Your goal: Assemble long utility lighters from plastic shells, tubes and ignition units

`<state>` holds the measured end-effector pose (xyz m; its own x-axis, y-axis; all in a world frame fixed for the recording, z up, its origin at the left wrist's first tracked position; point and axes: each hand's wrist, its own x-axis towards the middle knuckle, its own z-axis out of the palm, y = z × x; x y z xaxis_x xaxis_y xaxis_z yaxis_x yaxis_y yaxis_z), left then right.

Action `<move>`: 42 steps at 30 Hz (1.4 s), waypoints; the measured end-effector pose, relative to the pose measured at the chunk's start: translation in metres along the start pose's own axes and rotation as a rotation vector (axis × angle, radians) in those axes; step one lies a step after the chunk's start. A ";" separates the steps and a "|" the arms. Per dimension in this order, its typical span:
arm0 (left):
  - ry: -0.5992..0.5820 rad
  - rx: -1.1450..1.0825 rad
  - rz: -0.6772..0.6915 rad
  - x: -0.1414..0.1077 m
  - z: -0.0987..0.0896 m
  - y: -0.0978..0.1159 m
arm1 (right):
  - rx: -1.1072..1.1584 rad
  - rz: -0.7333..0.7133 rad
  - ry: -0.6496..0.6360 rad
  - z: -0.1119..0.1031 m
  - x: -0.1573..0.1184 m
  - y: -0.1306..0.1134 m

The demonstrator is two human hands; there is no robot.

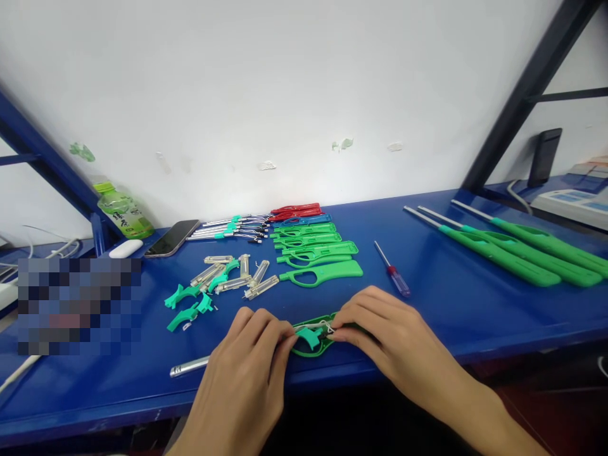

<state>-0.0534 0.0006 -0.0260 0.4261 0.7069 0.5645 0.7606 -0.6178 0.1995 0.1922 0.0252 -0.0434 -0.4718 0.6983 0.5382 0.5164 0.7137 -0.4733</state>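
A green lighter half-shell (308, 352) lies at the table's front edge, between my two hands. Inside it sit a teal trigger (310, 337) and a thin white wire (327, 327). My left hand (247, 361) is closed, thumb and fingers pinching the shell's left end. From under that hand a silver metal tube (189, 367) sticks out to the left. My right hand (384, 329) pinches the wire near the trigger, its fingertips hiding the shell's right part. Ahead lie several green half-shells (327, 272), loose teal triggers (187, 315) and clear fuel tanks (261, 287).
Metal tubes with wires (228, 228) lie beside red half-shells (297, 211) at the back. A screwdriver (398, 280) rests right of centre, with assembled green lighters (513, 256) farther right. A phone (173, 239), a white mouse (126, 248) and a bottle (124, 212) are back left.
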 end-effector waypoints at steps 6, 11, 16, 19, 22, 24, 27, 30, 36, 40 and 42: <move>0.034 -0.019 -0.009 -0.001 0.003 0.001 | -0.002 -0.004 -0.013 0.000 0.001 -0.001; 0.026 -0.049 -0.014 0.002 0.005 0.001 | -0.001 -0.016 -0.014 -0.001 0.001 -0.001; 0.043 -0.022 0.002 0.003 0.005 0.002 | -0.005 -0.038 -0.004 -0.002 0.001 0.000; -0.011 0.103 0.086 0.005 0.001 0.001 | -0.001 -0.045 0.001 -0.001 0.001 0.000; -0.058 0.274 0.182 0.007 -0.003 0.001 | 0.004 -0.047 0.004 -0.001 0.002 0.000; -0.075 0.323 0.207 0.008 -0.004 0.000 | 0.005 -0.054 0.008 -0.001 0.002 0.001; -0.077 0.313 0.212 0.009 -0.003 0.000 | -0.005 -0.077 0.023 -0.001 0.002 0.002; -0.058 0.231 0.173 0.009 0.000 0.000 | -0.027 -0.111 0.033 -0.002 0.001 0.002; -0.030 0.088 0.090 0.008 0.007 -0.001 | -0.089 -0.177 0.076 -0.003 0.000 -0.003; -0.025 0.053 0.079 0.007 0.009 -0.002 | -0.100 -0.190 0.092 -0.003 0.001 -0.003; -0.025 0.046 0.082 0.006 0.008 -0.002 | -0.101 -0.185 0.093 -0.002 0.001 -0.002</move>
<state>-0.0480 0.0085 -0.0296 0.4996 0.6630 0.5576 0.7439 -0.6581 0.1160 0.1922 0.0243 -0.0401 -0.4996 0.5444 0.6739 0.4984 0.8169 -0.2904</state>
